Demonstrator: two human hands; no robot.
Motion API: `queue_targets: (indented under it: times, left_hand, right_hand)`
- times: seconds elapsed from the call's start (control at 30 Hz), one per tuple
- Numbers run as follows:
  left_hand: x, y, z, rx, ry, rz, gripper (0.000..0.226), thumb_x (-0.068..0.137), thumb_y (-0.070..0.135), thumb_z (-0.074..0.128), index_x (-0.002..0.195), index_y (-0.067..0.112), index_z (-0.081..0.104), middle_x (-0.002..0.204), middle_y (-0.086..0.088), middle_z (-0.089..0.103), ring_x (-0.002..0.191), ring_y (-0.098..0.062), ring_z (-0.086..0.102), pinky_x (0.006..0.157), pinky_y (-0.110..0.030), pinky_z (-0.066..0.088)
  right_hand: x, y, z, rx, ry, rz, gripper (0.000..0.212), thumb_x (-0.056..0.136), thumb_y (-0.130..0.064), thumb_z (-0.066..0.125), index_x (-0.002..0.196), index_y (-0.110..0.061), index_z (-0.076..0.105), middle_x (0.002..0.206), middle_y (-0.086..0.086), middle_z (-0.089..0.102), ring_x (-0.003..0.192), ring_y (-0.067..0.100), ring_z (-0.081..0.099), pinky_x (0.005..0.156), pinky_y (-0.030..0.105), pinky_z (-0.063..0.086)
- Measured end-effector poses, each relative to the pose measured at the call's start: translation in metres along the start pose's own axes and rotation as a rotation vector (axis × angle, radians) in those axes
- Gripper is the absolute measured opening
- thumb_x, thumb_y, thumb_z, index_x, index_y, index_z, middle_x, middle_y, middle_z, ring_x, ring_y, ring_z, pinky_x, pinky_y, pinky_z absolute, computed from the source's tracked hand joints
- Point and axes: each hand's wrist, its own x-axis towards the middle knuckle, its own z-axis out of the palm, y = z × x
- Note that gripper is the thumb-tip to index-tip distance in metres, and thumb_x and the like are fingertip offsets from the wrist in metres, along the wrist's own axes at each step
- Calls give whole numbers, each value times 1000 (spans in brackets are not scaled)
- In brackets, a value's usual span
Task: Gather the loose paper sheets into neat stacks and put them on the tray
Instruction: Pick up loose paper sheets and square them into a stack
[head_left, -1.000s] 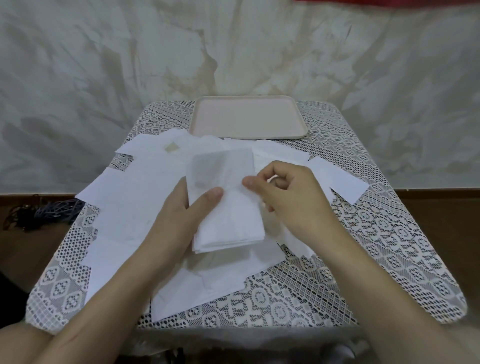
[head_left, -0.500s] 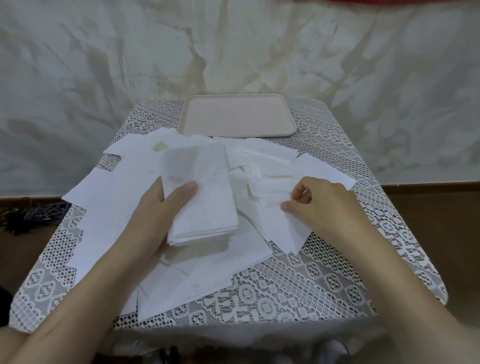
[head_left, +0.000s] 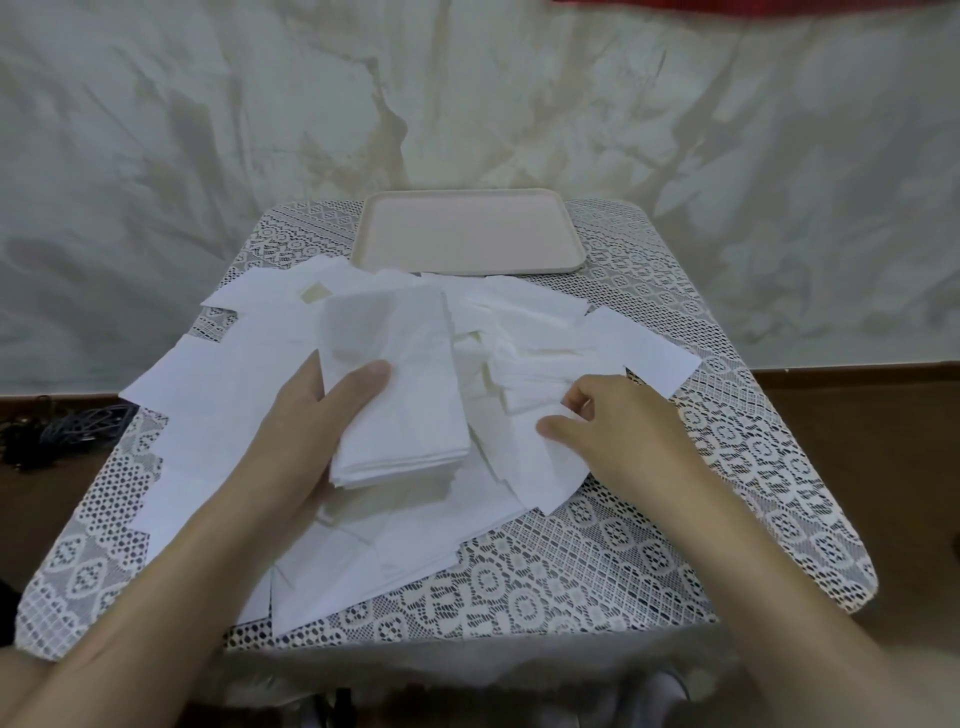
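I see the tray (head_left: 467, 234) at the far end of the lace-covered table (head_left: 701, 493), close to the stained wall (head_left: 519, 104) behind it. Its bare pink floor faces up, and only its near rim is met by paper. The loose sheets (head_left: 208, 395) spread from that rim toward me in overlapping layers. They cover the middle and the left of the cloth, and 1 corner hangs over the table's left edge. They lie between my hands and the tray.

My left hand (head_left: 311, 415) holds 1 stack (head_left: 400, 384) nearer than the tray, raised off the pile. The thumb is pressed on top and the fingers are hidden beneath. My right hand (head_left: 618, 431), to the right of that stack, pinches the loose sheets, with the thumb out flat on 1 and the fingers curled at the edge of a small crumpled cluster.

Bare lace shows to the right of the tray and along the table's near edge. A tangle of cables (head_left: 67, 431) lies on the floor beyond the left edge.
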Motion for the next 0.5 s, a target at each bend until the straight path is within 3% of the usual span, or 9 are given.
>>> queue_targets:
  times: [0.13, 0.3, 0.5]
  left_hand:
    - [-2, 2, -2, 25, -15, 15, 24, 103, 32, 61, 125, 29, 68, 109, 8, 81, 96, -11, 78, 72, -23, 58]
    - [4, 6, -17, 56, 21, 22, 26, 101, 37, 62, 124, 29, 70, 112, 6, 81, 103, -17, 77, 89, -41, 55]
    - [6, 6, -21, 53, 26, 29, 27, 101, 36, 62, 126, 29, 70, 116, 6, 80, 107, -17, 76, 92, -41, 54]
  right_hand:
    - [0, -7, 5, 70, -31, -83, 18, 92, -41, 71, 89, -25, 64, 73, -9, 60, 68, 11, 56, 58, 26, 36]
    - [-1, -17, 8, 68, -80, -190, 16, 92, -40, 71, 88, -25, 66, 70, -12, 59, 65, 7, 55, 58, 26, 38]
    - [2, -7, -2, 101, -104, -191, 18, 91, -41, 73, 85, -26, 65, 76, -9, 64, 70, 9, 58, 64, 27, 42]
